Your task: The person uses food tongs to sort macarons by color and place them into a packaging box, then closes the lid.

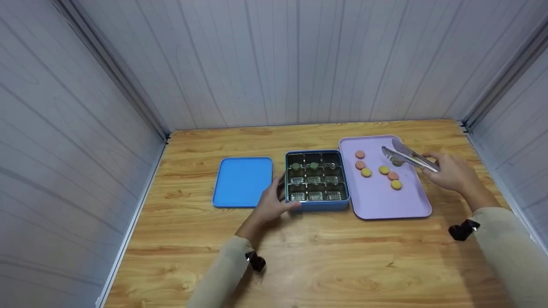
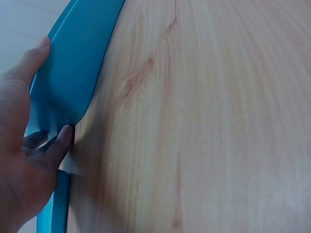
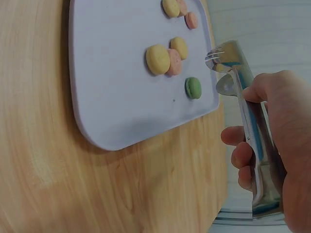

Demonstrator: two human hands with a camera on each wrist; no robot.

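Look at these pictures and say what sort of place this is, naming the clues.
Probably a staged recording booth, not a kitchen: plain grey panel walls closely enclose a wooden table, which bears only a blue tin, its lid and a lilac tray.

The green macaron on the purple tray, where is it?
In the right wrist view the green macaron lies on the purple tray near its edge, just under the tongs in the right hand, beside a pink macaron.

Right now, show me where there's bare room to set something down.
The wooden table lies bare in front of the blue tin and purple tray, and behind them toward the wall. It is crowded along the row from blue lid to tray, where macarons cluster.
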